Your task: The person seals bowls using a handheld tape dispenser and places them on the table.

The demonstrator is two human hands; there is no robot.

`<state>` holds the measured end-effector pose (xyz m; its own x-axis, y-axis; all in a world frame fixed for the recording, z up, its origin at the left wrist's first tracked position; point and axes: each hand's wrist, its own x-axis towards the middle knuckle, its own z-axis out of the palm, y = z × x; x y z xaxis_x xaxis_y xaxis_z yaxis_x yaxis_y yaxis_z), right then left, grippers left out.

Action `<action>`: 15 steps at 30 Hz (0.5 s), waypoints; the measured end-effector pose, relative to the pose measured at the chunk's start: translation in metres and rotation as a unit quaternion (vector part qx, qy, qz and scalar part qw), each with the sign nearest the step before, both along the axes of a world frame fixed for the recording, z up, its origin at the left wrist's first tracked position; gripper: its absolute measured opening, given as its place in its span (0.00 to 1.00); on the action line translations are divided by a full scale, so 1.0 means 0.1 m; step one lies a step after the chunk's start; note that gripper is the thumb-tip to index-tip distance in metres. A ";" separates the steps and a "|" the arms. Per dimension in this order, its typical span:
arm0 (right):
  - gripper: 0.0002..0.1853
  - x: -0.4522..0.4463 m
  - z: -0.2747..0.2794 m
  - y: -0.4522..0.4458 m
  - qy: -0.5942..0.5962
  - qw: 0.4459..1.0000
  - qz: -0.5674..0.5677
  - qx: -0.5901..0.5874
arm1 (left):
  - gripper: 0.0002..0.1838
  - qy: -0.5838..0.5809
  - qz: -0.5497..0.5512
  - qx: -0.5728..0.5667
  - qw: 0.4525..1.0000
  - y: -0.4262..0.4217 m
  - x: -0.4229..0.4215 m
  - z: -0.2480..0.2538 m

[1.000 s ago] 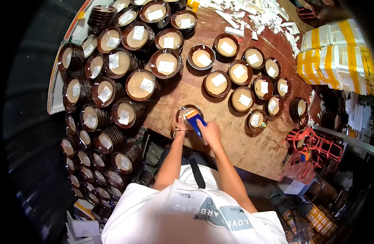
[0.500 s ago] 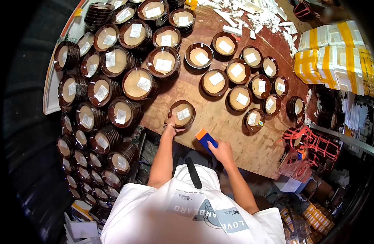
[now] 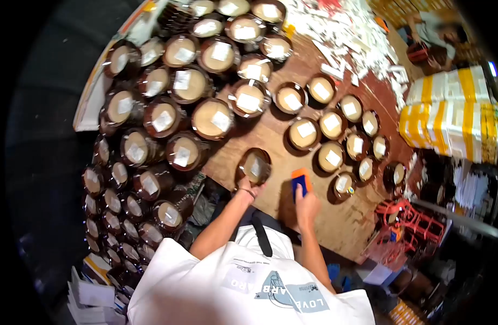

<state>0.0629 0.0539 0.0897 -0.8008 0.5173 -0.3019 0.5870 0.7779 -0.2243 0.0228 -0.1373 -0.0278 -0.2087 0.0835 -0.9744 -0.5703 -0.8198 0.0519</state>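
Observation:
My left hand (image 3: pixel 250 187) is closed on the near edge of a dark brown bowl (image 3: pixel 254 164), which is tilted up at the near side of the wooden table. The bowl has a tan round inside and a white label. In my right hand (image 3: pixel 307 206) is a blue-and-orange handheld tool (image 3: pixel 300 182), its orange end pointing away from me; its exact kind does not show. The tool is to the right of the bowl, apart from it. Similar labelled bowls (image 3: pixel 304 134) stand beyond on the table.
Tall stacks of wrapped bowls (image 3: pixel 211 118) crowd the left side. White foam scraps (image 3: pixel 363 38) litter the far end. White boxes with yellow tape (image 3: pixel 449 116) stand at right, below another person (image 3: pixel 436 32). Red strapping (image 3: pixel 409 222) lies at the right edge.
The view has shifted, bringing another person into sight at the top right. My left hand has tilted the bowl. The tool in my right hand has swung to point more straight ahead.

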 end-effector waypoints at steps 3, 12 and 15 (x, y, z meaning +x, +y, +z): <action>0.20 -0.13 -0.06 -0.29 0.367 0.924 -0.044 -0.096 | 0.20 0.059 0.092 0.123 0.986 0.04 0.09 0.50; 0.29 -0.49 0.66 -0.92 0.398 0.830 -0.164 -0.355 | 0.20 0.239 -0.084 -0.115 0.961 -0.15 0.72 1.57; 0.24 -0.39 0.66 -1.10 0.406 0.881 -0.034 -0.242 | 0.18 0.301 -0.079 -0.193 0.931 -0.50 0.83 1.49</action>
